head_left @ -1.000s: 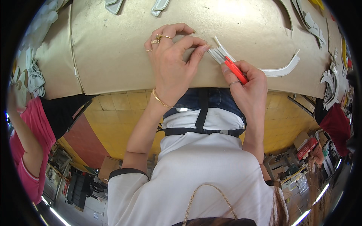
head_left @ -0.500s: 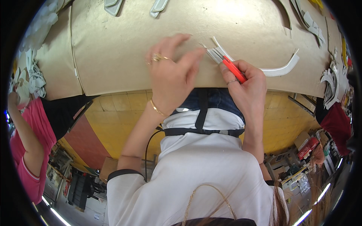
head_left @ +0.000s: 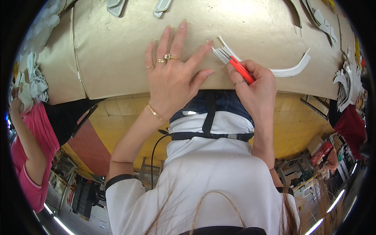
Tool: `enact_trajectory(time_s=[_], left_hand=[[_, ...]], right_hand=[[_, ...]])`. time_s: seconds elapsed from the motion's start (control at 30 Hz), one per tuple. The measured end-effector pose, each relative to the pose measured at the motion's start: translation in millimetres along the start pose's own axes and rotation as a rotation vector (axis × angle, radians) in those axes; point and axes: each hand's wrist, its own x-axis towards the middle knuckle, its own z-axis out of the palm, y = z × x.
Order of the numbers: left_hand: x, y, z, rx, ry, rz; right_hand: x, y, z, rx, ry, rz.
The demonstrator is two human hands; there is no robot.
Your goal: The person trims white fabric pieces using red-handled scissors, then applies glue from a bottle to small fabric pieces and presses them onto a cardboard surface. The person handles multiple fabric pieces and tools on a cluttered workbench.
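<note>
By the table's edge (head_left: 117, 91), right grip (head_left: 258, 84) closed round red tool (head_left: 242, 70), left grip (head_left: 170, 80) splayed empty, room leftward.

Left hand (head_left: 171, 78) back up, fingers splayed, index angled far-right. Right hand (head_left: 256, 81) curled, thumb pointing far-left.

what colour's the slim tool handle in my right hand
The slim tool handle is red; head view.

No text, label, brand, number or sign can be read anywhere in the head camera's wide view.
</note>
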Motion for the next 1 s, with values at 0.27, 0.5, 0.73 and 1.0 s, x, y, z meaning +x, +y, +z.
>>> enact_trajectory(time_s=[0.27, 0.5, 0.73, 1.0], left_hand=[[-17, 10, 8, 0.102, 0.041, 0.271], [-21, 19, 16, -0.027, 0.001, 0.208], [-23, 24, 19, -0.092, -0.113, 0.219], [-24, 26, 19, -0.094, -0.155, 0.189]], right_hand=[[1, 2, 2, 0.020, 0.017, -0.018], [2, 1, -1, -0.004, -0.014, 0.011], [2, 2, -2, -0.012, -0.028, -0.013], [-3, 19, -15, 0.042, -0.053, -0.028]])
